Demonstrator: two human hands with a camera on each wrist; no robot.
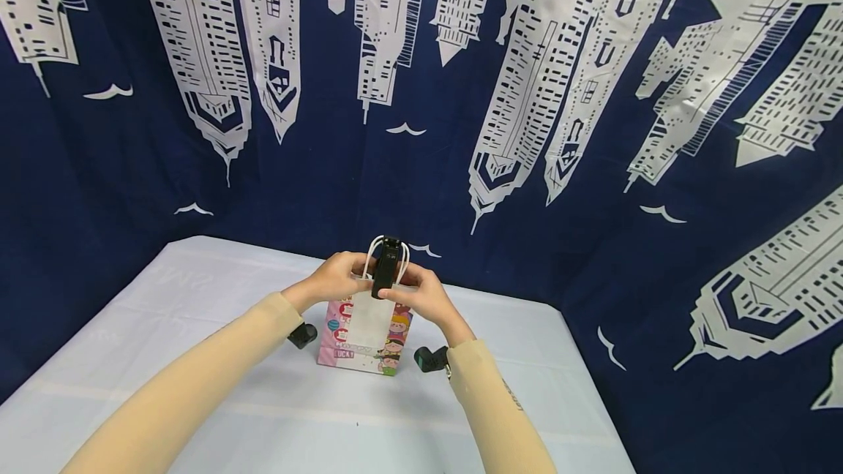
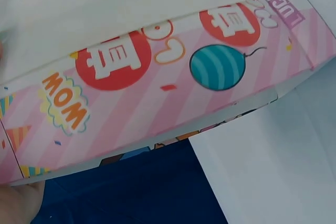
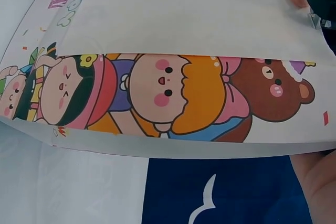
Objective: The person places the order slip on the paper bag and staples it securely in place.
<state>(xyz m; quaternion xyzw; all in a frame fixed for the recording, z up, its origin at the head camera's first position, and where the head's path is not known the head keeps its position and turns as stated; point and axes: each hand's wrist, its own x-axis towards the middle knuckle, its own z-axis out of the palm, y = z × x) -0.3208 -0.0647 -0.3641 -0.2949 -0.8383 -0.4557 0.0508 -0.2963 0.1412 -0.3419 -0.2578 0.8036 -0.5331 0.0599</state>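
Note:
A pink and white paper gift bag (image 1: 337,339) with cartoon figures and the word LUCKY stands upright on the table. Two white handles (image 1: 405,263) rise from its top, and a plain whitish panel (image 1: 369,324) covers the middle of its front. My left hand (image 1: 338,276) pinches the top edge at the left, thumb in front and fingers behind. At the middle of the rim a black stapler (image 1: 386,269) sits upright, its metal end (image 3: 314,20) close to the bag's top edge. My right hand (image 1: 424,295) holds the stapler at the rim, thumb at its lower end.
The white-covered table (image 1: 263,401) spreads around the bag. Small black wrist cameras (image 1: 431,359) hang beneath both forearms. Behind the table hangs a dark blue curtain (image 1: 395,181) printed with white buildings and birds.

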